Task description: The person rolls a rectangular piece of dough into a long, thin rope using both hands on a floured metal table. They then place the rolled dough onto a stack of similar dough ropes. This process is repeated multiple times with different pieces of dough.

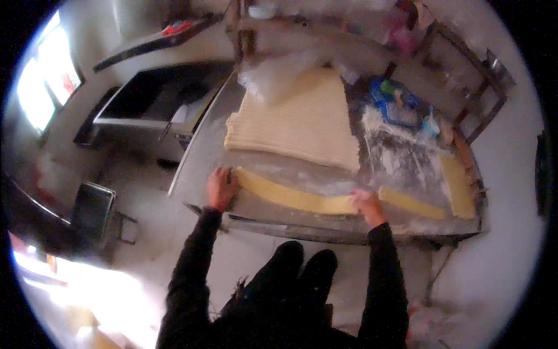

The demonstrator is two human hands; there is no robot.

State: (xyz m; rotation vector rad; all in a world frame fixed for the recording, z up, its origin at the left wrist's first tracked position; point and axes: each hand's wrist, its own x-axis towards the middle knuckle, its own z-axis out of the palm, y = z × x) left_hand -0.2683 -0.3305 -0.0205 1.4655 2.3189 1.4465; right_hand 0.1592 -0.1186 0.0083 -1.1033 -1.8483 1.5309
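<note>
A long yellow strip, apparently dough, (290,198) runs along the table's near edge. My left hand (222,187) grips its left end with fingers closed, and my right hand (366,203) pinches the right end. Right of that hand lie a shorter yellow strip (411,202) and a wider yellow piece (456,186). Behind the long strip, a broad sheet of pale ridged strands (293,128) lies on the table, with crumpled clear plastic (273,75) over its back part.
The table (195,168) has white powder and blue containers (395,102) at the right rear. A dark-topped stand (163,93) is beyond its left side, and a black folding chair (90,215) stands on the floor at left. A wooden frame (494,102) stands behind at right.
</note>
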